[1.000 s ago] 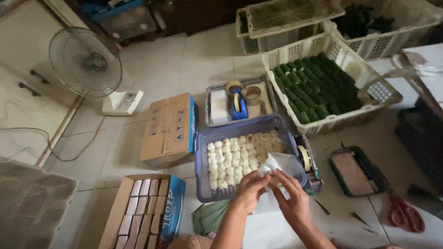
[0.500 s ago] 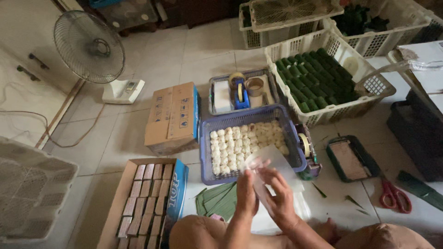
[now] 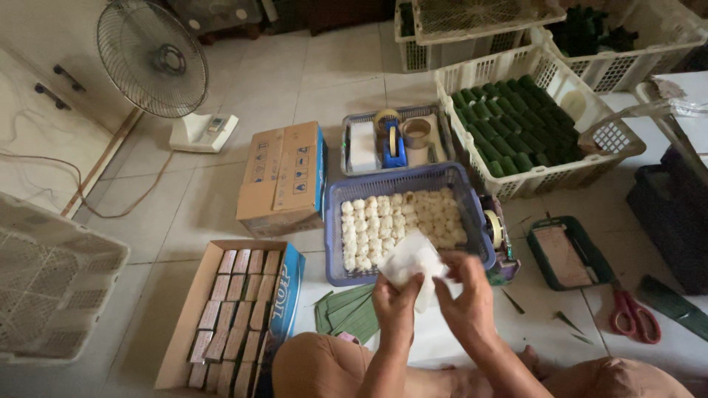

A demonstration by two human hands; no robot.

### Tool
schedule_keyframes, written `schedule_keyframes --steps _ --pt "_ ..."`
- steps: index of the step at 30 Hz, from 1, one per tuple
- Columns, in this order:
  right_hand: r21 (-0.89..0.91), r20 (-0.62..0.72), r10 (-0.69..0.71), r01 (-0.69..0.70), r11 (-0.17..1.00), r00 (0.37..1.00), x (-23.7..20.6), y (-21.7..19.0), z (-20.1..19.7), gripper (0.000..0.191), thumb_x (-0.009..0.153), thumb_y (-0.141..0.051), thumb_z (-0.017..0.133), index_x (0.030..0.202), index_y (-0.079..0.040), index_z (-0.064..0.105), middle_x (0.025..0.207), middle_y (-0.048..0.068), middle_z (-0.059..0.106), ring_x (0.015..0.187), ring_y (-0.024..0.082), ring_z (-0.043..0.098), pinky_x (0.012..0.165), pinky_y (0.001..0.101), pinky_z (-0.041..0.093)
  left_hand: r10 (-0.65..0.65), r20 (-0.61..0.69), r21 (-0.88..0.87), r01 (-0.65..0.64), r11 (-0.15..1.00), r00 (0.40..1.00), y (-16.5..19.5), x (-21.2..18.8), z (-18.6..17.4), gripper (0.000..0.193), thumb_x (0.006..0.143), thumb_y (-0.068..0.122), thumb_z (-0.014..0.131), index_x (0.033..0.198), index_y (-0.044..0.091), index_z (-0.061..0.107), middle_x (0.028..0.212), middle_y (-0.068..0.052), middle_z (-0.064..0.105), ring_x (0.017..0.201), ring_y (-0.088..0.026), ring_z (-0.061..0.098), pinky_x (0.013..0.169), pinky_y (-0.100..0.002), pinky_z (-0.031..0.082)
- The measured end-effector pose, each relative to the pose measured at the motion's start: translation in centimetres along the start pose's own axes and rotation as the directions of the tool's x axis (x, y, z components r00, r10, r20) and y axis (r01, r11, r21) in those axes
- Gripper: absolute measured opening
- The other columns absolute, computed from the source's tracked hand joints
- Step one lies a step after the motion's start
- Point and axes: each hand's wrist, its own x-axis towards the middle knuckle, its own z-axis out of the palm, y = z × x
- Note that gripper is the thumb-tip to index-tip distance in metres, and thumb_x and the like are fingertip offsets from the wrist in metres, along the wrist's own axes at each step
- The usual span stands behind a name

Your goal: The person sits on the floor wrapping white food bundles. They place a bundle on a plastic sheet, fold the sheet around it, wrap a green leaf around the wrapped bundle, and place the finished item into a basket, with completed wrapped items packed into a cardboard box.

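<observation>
My left hand [image 3: 394, 298] and my right hand [image 3: 466, 291] are raised together over the floor, both gripping a white paper sheet [image 3: 413, 259] that wraps something I cannot make out. Just beyond them stands a blue basket [image 3: 335, 221] filled with several small white round cakes [image 3: 398, 221]. Cut green leaf strips [image 3: 350, 309] lie on the floor to the left of my left hand. My knees show at the bottom edge.
An open carton of wrapped bars [image 3: 232, 317] sits at left, a shut cardboard box [image 3: 284, 177] beyond it. A small tray with tape rolls [image 3: 394, 140], a white crate of green leaf-wrapped parcels [image 3: 516, 129], red scissors [image 3: 634, 313], a dark tray [image 3: 564, 254] and a floor fan [image 3: 158, 59] surround me.
The camera has tilted down. My hands, with the white paper, have come back off the blue basket's near corner toward my lap, and the paper is now more bunched.
</observation>
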Motion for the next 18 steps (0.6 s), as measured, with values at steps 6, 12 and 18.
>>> schedule_keyframes --steps 6,12,18 --pt "0.100 0.154 0.109 -0.126 0.987 0.982 -1.8 0.7 0.5 0.056 0.073 -0.004 0.080 0.124 -0.006 0.059 0.111 0.011 0.074 0.098 0.024 0.074 0.084 0.0356 0.059 -0.063 0.192 -0.028 0.070 0.997 0.979 -1.0 -0.2 0.5 0.038 0.090 0.009 0.068 0.127 0.007 0.060 0.108 -0.004 0.072 0.097 -0.013 0.068 0.085 -0.026 0.057" --pt "-0.065 0.068 0.078 -0.074 0.995 0.995 -2.4 6.2 1.2 0.044 0.080 -0.011 0.082 0.122 -0.013 0.069 0.124 0.015 0.072 0.104 0.024 0.074 0.087 0.0359 0.060 -0.089 0.045 0.132 0.082 0.988 0.995 -6.7 1.0 -0.7 0.027 0.095 0.010 0.073 0.117 -0.003 0.068 0.103 -0.007 0.072 0.090 -0.016 0.066 0.075 -0.029 0.054" --pt "-0.023 0.101 0.154 -0.152 0.988 0.983 -4.9 12.0 1.9 0.064 0.075 -0.006 0.079 0.137 -0.005 0.062 0.139 0.018 0.062 0.122 0.032 0.063 0.092 0.0396 0.053 -0.389 0.002 -0.222 0.380 0.898 0.921 -15.9 1.8 -2.6 0.053 0.098 0.028 0.079 0.131 -0.006 0.057 0.113 -0.012 0.067 0.102 -0.022 0.066 0.086 -0.035 0.056"
